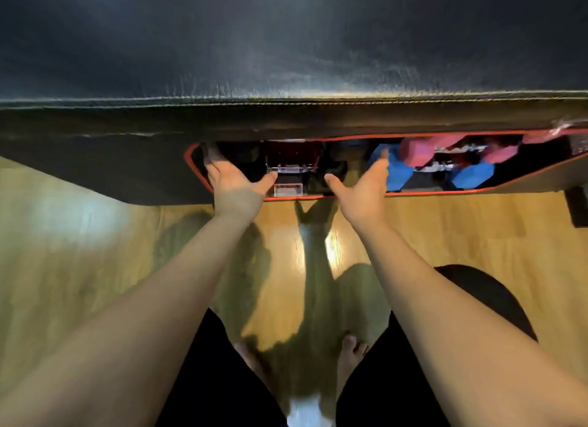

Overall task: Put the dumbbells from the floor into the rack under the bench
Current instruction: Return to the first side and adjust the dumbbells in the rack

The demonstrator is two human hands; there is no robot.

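The black padded bench (286, 45) fills the top of the view, and the red-edged rack (423, 192) opens under it. A black dumbbell with a chrome handle (290, 168) lies in the rack's left part. My left hand (234, 181) is at its left end, thumb spread, fingertips hidden in the dark opening. My right hand (366, 185) is at its right end, palm open and turned inward, holding nothing. Further right in the rack lie a blue dumbbell (399, 173) and a pink dumbbell (416, 151).
A wooden floor (95, 251) stretches below the bench. My bare feet (350, 353) and black-clad legs are at the bottom. A dark round object (490, 296) lies behind my right forearm, and a black bench foot (577, 207) stands at the right edge.
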